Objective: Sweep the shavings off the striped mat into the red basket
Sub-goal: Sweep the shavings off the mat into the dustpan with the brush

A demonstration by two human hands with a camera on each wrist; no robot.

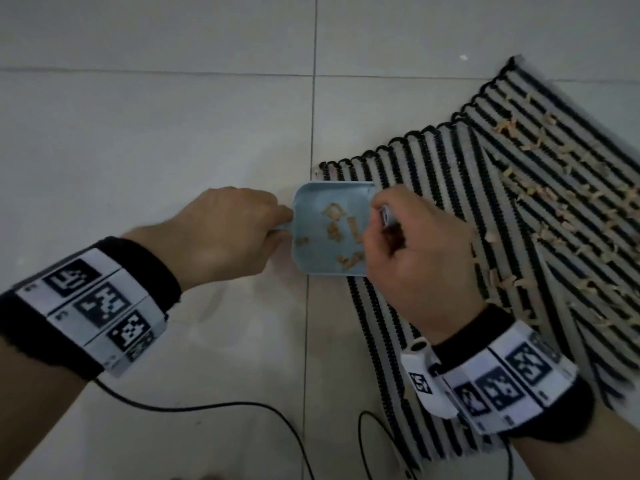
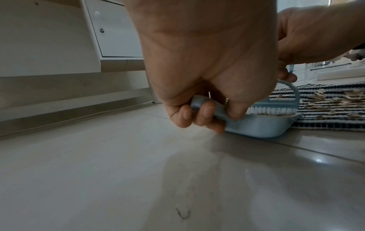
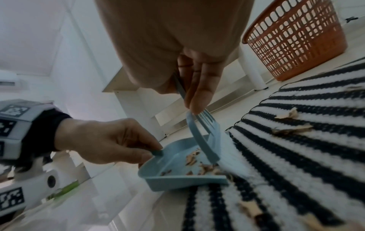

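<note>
A black-and-white striped mat [image 1: 450, 188] lies on the tiled floor with several tan shavings [image 1: 540, 195] scattered over it. A light blue dustpan [image 1: 318, 251] sits at the mat's left edge and holds several shavings. My left hand [image 1: 228, 230] grips the dustpan's short handle [image 2: 205, 107]. My right hand [image 1: 415, 251] holds a small blue brush [image 3: 205, 137]; its white bristles [image 2: 272, 110] rest at the pan's mouth. The red basket [image 3: 292, 37] stands beyond the mat, seen only in the right wrist view.
White cabinets [image 2: 112, 29] and a skirting board stand along the wall past the dustpan. Black cables [image 1: 214, 407] trail over the floor tiles near my wrists. Shavings [image 3: 292, 129] lie on the mat between the pan and the basket.
</note>
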